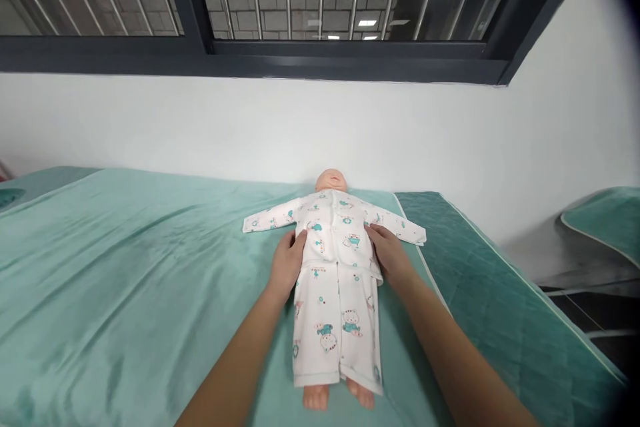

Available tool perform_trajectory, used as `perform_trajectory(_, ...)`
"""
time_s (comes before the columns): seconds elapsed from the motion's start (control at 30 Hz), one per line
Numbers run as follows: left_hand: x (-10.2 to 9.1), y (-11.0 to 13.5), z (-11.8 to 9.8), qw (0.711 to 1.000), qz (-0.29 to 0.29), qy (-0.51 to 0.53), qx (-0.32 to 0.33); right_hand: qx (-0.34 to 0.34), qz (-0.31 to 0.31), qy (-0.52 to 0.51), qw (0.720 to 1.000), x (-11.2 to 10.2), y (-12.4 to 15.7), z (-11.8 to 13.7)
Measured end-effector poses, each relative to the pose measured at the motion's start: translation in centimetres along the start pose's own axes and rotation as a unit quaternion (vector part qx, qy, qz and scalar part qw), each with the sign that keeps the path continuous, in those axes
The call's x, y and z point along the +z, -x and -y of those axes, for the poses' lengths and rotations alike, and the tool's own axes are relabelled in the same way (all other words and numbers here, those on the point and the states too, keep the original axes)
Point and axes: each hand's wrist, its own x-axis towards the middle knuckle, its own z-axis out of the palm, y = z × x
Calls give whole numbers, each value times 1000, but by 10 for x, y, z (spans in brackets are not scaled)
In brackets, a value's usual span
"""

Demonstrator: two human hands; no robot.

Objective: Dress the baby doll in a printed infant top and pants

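A baby doll [331, 180] lies on its back, dressed in a white printed shirt [334, 227] and matching trousers [330, 327]. Its sleeves stretch out to both sides, and its bare feet poke from the trouser legs. At the left side of its waist, my left hand [289, 261] is closed on the doll, thumb on the shirt and other fingers partly hidden. My right hand [391, 257] grips the opposite side, fingertips on the shirt below the sleeve. The shirt's hem overlaps the top of the trousers.
Beneath the doll is a light green sheet [150, 280], with a darker quilted cover [490, 307] showing at the right. A white wall [200, 127] rises just behind the doll's head, under a dark-framed window [320, 63]. Another green cover [607, 220] is at the far right.
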Motion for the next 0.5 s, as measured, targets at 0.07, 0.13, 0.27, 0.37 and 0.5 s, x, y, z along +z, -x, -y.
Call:
perform_trajectory(0.07,1,1,6,1000,-13,-16,11,29,4,-10,1000,-4,-1,-6)
perform_trajectory(0.13,1,2,11,999,-22,-27,25,47,9,1,999,-8,2,-9)
perform_trajectory(0.27,0,8,15,996,-48,-63,36,16,0,127,992,-15,12,-4)
perform_trajectory(0.37,-8,30,18,993,-51,-102,39,-19,-1,186,982,-22,24,-4)
perform_trajectory(0.5,-54,94,43,983,-82,-149,72,-16,-3,173,985,-38,47,-14)
